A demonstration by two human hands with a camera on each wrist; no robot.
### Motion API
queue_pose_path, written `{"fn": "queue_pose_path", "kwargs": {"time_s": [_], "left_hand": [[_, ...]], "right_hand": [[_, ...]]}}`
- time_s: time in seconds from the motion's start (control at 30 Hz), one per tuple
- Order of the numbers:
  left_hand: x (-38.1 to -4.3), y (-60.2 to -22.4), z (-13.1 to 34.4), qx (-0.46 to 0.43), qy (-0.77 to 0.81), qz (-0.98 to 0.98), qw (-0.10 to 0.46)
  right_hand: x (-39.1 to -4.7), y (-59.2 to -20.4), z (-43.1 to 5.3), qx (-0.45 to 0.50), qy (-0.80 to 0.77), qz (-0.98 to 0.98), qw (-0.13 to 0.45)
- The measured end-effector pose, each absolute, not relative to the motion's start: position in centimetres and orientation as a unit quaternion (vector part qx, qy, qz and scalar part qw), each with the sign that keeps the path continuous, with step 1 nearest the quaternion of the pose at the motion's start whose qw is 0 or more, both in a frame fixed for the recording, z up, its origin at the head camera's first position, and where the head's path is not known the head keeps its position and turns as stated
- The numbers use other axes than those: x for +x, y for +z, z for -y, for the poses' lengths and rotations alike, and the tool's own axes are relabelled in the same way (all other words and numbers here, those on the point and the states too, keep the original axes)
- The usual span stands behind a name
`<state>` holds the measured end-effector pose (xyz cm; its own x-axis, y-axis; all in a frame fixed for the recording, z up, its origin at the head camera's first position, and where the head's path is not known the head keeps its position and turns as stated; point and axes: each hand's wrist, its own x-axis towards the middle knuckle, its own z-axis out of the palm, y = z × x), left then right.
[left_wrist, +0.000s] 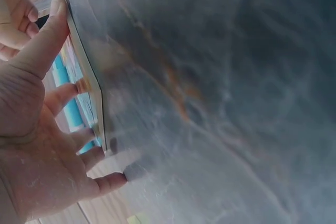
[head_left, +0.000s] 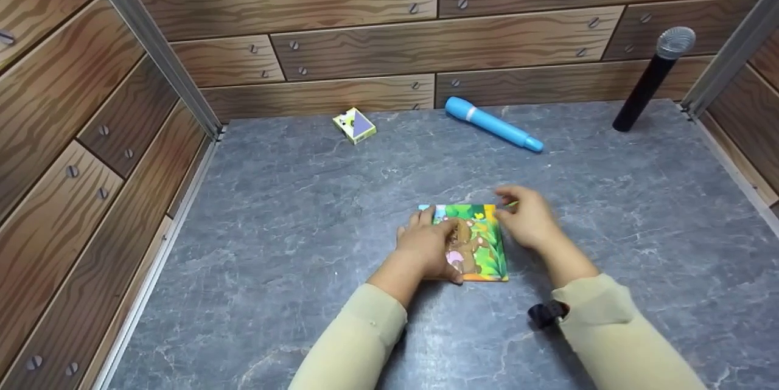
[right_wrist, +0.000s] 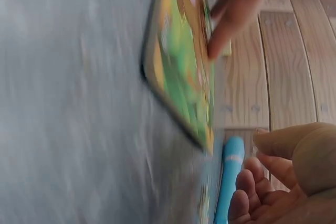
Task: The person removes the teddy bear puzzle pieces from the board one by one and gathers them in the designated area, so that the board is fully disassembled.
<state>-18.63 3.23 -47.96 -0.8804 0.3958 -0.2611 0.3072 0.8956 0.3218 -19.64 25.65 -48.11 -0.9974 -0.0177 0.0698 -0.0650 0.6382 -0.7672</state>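
A thin, flat picture board (head_left: 487,256) with a colourful cartoon of brown animals among green leaves lies on the grey table. My left hand (head_left: 424,247) rests across its left part, thumb at the near edge and index finger on the picture. In the left wrist view, the other fingers of this left hand (left_wrist: 47,145) reach around a corner. At the board's far right corner hovers my right hand (head_left: 530,219), thumb and index finger apart; the right wrist view shows its other fingers (right_wrist: 255,182) loosely curled. A small green bit shows beside these fingertips in the head view.
A small patterned box (head_left: 355,126) lies at the back left. Near the back wall is a blue marker-shaped stick (head_left: 493,125), and a black microphone (head_left: 648,86) with a silver head stands at the back right. Wood-patterned walls (head_left: 359,49) enclose the table.
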Motion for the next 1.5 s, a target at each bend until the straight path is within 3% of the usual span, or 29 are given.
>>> {"fn": "queue_pose_path", "kwargs": {"time_s": [0.37,1.5], "left_hand": [[-18.8,-48.1,-3.3,0.165,0.118,-0.968,0.145],[-18.6,-48.3,-2.7,0.155,0.131,-0.97,0.134]], "right_hand": [[-19.6,-49.6,-22.4,0.013,0.439,0.897,-0.054],[-19.6,-50.0,-21.4,-0.012,0.425,0.905,-0.027]]}}
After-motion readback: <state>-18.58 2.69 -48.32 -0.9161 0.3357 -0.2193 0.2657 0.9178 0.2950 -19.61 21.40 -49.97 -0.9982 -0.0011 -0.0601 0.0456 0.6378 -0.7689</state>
